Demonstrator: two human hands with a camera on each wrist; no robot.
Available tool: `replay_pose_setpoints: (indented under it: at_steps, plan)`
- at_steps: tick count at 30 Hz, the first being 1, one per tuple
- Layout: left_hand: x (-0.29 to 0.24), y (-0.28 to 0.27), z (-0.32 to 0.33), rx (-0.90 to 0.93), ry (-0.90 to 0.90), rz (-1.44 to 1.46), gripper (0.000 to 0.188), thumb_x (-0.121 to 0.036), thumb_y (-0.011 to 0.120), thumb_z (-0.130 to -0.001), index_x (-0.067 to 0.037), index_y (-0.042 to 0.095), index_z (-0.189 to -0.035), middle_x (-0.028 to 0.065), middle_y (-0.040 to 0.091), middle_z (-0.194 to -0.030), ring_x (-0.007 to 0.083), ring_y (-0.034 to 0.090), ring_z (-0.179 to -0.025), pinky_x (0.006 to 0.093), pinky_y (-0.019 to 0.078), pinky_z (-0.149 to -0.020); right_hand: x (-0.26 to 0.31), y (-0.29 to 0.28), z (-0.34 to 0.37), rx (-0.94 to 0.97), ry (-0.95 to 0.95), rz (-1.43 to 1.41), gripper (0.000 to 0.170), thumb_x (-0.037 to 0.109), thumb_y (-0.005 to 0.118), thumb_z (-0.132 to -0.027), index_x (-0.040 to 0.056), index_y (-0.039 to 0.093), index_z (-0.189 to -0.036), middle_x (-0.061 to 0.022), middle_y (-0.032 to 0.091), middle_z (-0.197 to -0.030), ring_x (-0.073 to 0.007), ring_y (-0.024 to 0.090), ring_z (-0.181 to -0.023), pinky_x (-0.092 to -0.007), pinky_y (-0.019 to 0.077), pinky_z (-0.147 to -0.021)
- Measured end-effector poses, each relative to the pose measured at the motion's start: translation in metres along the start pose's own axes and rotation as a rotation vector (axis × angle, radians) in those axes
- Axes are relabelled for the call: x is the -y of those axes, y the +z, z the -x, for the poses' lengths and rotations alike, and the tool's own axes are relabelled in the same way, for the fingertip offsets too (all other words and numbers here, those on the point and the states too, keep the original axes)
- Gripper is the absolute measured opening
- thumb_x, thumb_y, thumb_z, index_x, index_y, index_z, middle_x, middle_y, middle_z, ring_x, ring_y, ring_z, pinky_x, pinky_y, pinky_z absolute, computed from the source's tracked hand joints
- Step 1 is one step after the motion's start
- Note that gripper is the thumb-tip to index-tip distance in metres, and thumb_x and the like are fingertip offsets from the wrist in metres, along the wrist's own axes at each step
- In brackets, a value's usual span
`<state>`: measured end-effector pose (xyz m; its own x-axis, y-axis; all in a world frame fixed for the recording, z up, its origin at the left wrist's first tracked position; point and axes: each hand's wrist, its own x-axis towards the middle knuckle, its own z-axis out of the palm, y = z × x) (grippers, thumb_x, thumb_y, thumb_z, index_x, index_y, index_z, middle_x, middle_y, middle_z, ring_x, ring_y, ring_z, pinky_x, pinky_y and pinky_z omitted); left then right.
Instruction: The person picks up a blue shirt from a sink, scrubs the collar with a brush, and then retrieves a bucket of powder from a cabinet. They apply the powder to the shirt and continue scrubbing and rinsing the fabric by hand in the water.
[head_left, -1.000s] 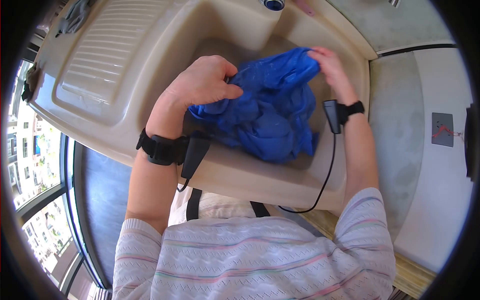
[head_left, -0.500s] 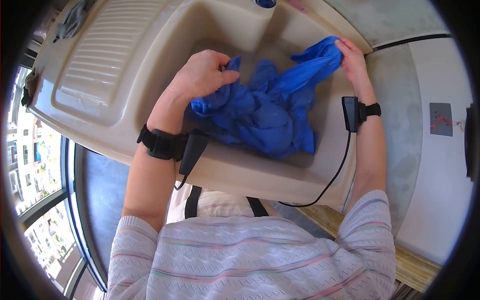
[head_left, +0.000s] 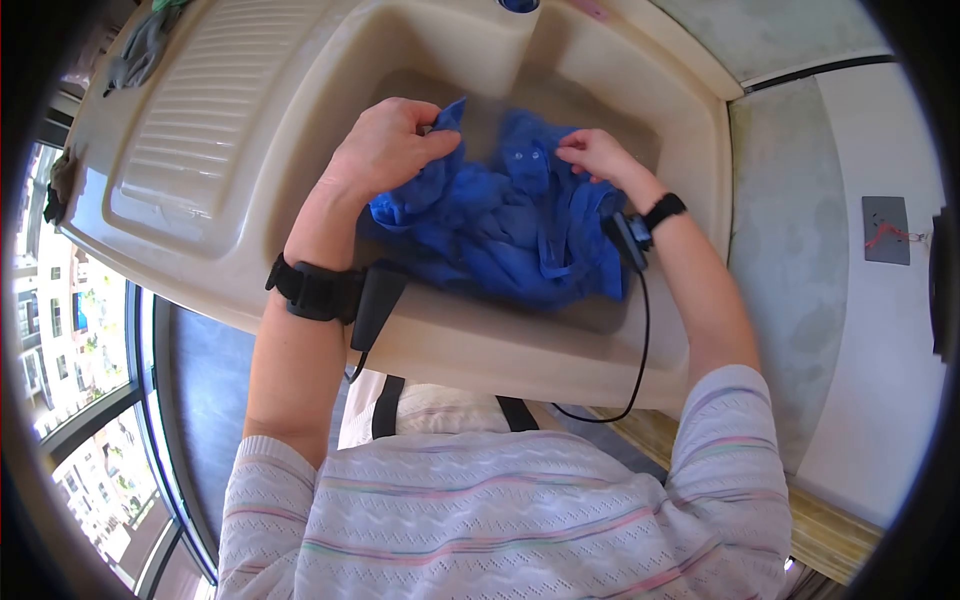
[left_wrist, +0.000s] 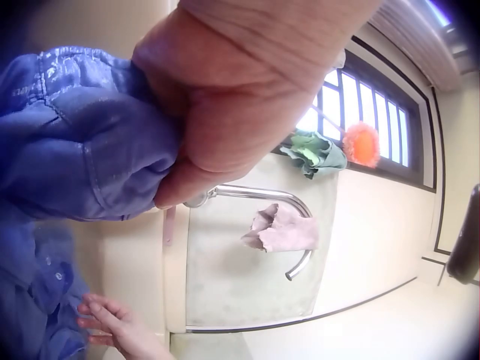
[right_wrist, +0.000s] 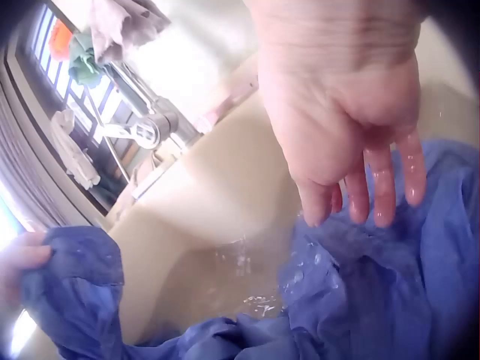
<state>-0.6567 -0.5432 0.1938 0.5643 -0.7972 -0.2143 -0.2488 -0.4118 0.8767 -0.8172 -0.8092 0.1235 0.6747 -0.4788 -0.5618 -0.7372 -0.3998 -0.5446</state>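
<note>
A wet blue garment (head_left: 500,220), with seams and two small pale buttons, lies bunched in the water of a beige sink (head_left: 660,330). My left hand (head_left: 385,145) pinches a raised part of it between thumb and fingers at the sink's left side. In the left wrist view that gathered, stitched cloth (left_wrist: 90,142) hangs from the hand. My right hand (head_left: 600,158) is over the garment's right part. The right wrist view has its wet fingers (right_wrist: 382,187) pointing loosely down, close over the cloth, with nothing gripped.
A ribbed washboard (head_left: 215,110) is moulded into the sink's left side. The faucet (left_wrist: 262,195), draped with a pinkish cloth (left_wrist: 285,229), stands at the back. Grey gloves or rags (head_left: 140,50) lie at the far left edge. A wall (head_left: 780,200) borders the right side.
My right hand first drew a stretch of the garment out to the right, then let it go and came back left over the pile. The left hand keeps its pinch, shifting slightly left.
</note>
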Motion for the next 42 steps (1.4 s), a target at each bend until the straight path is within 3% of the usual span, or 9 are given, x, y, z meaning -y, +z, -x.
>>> replay_pose_setpoints:
  at_steps: [3,6,11,17,23,26,31,33,42]
  plan:
    - [0.001,0.0,-0.001,-0.007,-0.007,0.014,0.026,-0.025,0.059,-0.071,0.0,0.062,-0.078,0.0076,0.052,-0.058,0.0154,0.048,-0.056,0.029,0.0419,-0.058,-0.002,0.017,-0.025,-0.062,0.089,0.2,0.025,0.024,0.061,-0.08,0.0073,0.062,-0.098,-0.0044,0.062,-0.081,-0.0123,0.057,-0.064,-0.0282,0.0457,-0.05]
    - [0.002,0.0,-0.001,-0.011,-0.009,0.008,0.026,-0.025,0.059,-0.072,0.0,0.062,-0.077,0.0068,0.052,-0.057,0.0145,0.048,-0.055,0.0284,0.0416,-0.057,-0.019,0.027,-0.044,-0.173,-0.136,0.404,0.027,0.025,0.061,-0.079,0.0086,0.061,-0.102,-0.0038,0.061,-0.079,-0.0127,0.056,-0.062,-0.0271,0.0446,-0.05]
    - [0.003,0.0,-0.001,-0.041,-0.033,0.095,0.026,-0.026,0.061,-0.073,0.0,0.063,-0.078,0.0053,0.054,-0.059,0.0134,0.049,-0.056,0.0275,0.0423,-0.057,-0.008,-0.009,-0.017,-0.02,-0.094,-0.578,0.016,0.022,0.056,-0.085,0.0075,0.06,-0.09,-0.0021,0.06,-0.078,-0.0131,0.058,-0.067,-0.0276,0.0475,-0.06]
    - [0.001,-0.002,-0.001,-0.046,-0.019,0.135,0.025,-0.022,0.061,-0.074,0.0,0.065,-0.084,0.0037,0.059,-0.065,0.0106,0.053,-0.062,0.0265,0.044,-0.062,0.043,-0.033,0.039,0.049,-0.298,-0.94,0.015,0.021,0.051,-0.089,0.0085,0.055,-0.097,0.0003,0.06,-0.081,-0.0126,0.059,-0.069,-0.0281,0.0478,-0.062]
    - [-0.007,0.002,0.007,0.295,0.064,0.704,0.023,-0.01,0.057,-0.081,0.002,0.061,-0.1,0.0007,0.062,-0.084,0.0081,0.056,-0.075,0.0225,0.0452,-0.071,0.068,-0.019,0.047,0.11,-0.34,-0.906,0.018,0.023,0.053,-0.088,0.0085,0.057,-0.098,0.0002,0.061,-0.084,-0.0106,0.058,-0.072,-0.0279,0.0472,-0.064]
    - [-0.015,0.01,0.013,0.571,0.248,0.902,0.023,-0.004,0.056,-0.082,0.001,0.06,-0.105,0.0018,0.062,-0.095,0.0081,0.056,-0.085,0.0219,0.0448,-0.08,0.078,0.013,0.037,0.235,-0.36,-0.968,0.019,0.02,0.053,-0.088,0.0064,0.058,-0.1,-0.0014,0.061,-0.086,-0.0104,0.058,-0.073,-0.0273,0.0481,-0.067]
    - [-0.007,0.019,0.003,0.419,0.096,0.902,0.022,-0.005,0.056,-0.083,0.002,0.058,-0.104,0.0038,0.063,-0.093,0.009,0.058,-0.083,0.0224,0.047,-0.078,0.104,0.03,0.063,0.334,-0.397,-1.13,0.019,0.015,0.049,-0.09,0.0018,0.057,-0.102,-0.0039,0.061,-0.09,-0.0117,0.059,-0.081,-0.0261,0.049,-0.074]
    - [-0.006,0.019,0.001,0.289,0.038,1.005,0.024,-0.006,0.055,-0.083,0.002,0.058,-0.105,0.0049,0.061,-0.092,0.0109,0.057,-0.083,0.0251,0.0472,-0.077,0.107,0.029,0.069,0.233,-0.378,-1.173,0.023,0.017,0.049,-0.09,0.0014,0.055,-0.106,-0.0046,0.06,-0.095,-0.012,0.058,-0.083,-0.0272,0.0487,-0.075]
    - [-0.002,0.023,-0.006,0.174,0.12,0.981,0.036,-0.006,0.052,-0.085,0.002,0.045,-0.119,0.0079,0.056,-0.106,0.0135,0.055,-0.094,0.0264,0.0453,-0.084,0.11,0.022,0.08,0.406,-0.544,-1.155,0.034,0.018,0.058,-0.085,0.0016,0.048,-0.114,-0.0041,0.056,-0.104,-0.0114,0.052,-0.095,-0.0254,0.042,-0.085]
